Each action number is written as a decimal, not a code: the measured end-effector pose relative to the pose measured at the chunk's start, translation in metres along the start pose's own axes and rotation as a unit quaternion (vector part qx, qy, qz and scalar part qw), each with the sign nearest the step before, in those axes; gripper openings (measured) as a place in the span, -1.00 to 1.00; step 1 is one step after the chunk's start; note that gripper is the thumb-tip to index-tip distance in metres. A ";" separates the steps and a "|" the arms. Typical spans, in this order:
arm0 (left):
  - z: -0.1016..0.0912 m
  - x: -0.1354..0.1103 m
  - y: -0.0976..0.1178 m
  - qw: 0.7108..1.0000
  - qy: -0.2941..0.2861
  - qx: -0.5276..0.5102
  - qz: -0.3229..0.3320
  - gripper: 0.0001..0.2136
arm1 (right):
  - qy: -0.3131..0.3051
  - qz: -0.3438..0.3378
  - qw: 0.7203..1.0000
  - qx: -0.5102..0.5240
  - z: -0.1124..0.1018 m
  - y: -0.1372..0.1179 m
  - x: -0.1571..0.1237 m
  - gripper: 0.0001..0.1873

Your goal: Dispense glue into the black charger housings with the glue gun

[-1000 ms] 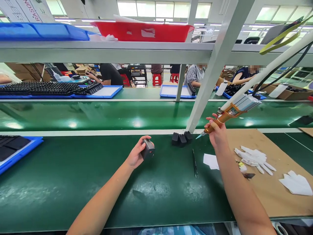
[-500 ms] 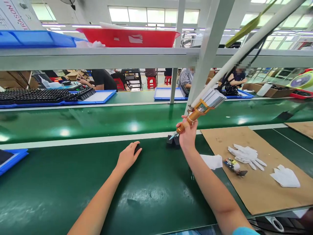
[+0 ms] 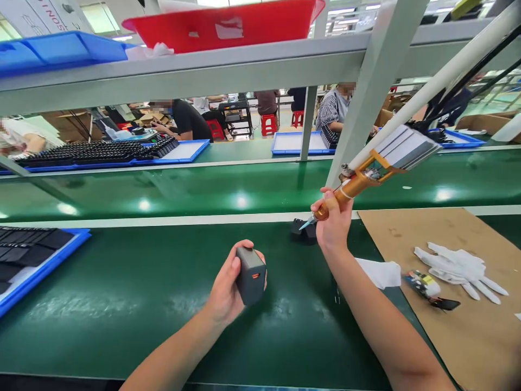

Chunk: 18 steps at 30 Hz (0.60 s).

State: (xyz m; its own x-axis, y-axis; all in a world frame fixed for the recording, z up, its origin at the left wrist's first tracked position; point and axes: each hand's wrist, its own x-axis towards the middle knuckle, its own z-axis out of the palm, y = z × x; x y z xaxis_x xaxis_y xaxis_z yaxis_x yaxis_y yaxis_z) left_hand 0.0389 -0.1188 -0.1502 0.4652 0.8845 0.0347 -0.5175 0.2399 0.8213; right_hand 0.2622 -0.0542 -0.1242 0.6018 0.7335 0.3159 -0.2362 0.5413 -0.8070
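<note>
My left hand [image 3: 226, 288] is closed around a dark grey charger block [image 3: 250, 275] with a small orange port, held just above the green mat [image 3: 142, 304]. My right hand [image 3: 334, 222] grips the orange handle of a dispensing tool [image 3: 354, 184] that hangs from a white hose. The tool's metal tip points left and down over a small cluster of black parts [image 3: 303, 231] at the back of the mat.
A cardboard sheet [image 3: 459, 320] on the right carries white gloves [image 3: 459, 266], a small tube [image 3: 425, 282] and a white cloth [image 3: 378, 271]. A blue tray of black parts [image 3: 28, 260] sits at left. A conveyor [image 3: 203, 190] and seated people lie beyond.
My left hand, flat on the mat half a second ago, has lifted the charger block and drawn it nearer. The right hand and tool stay over the black parts.
</note>
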 end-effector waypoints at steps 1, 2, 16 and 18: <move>0.002 -0.003 -0.001 1.000 -0.010 0.005 0.007 -0.66 | 0.000 -0.002 1.000 0.001 0.000 0.001 0.000 -0.66; 0.003 -0.006 -0.001 1.000 -0.017 0.013 0.015 -0.66 | 0.000 -0.003 1.000 0.005 0.000 0.002 0.000 -0.66; 0.003 -0.008 0.001 0.987 -0.112 0.051 0.104 -0.72 | 0.002 -0.007 0.999 0.053 0.000 0.004 0.001 -0.65; 0.002 -0.009 0.002 0.986 -0.113 0.059 0.106 -0.72 | 0.002 -0.007 0.999 0.050 0.000 0.004 0.001 -0.66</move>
State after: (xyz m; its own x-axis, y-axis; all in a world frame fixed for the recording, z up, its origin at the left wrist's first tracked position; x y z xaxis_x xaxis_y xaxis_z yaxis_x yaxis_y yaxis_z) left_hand 0.0352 -0.1269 -0.1481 0.5107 0.7945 0.3285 -0.5397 -0.0012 0.8419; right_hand 0.2619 -0.0511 -0.1270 0.6082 0.7246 0.3241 -0.3037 0.5897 -0.7484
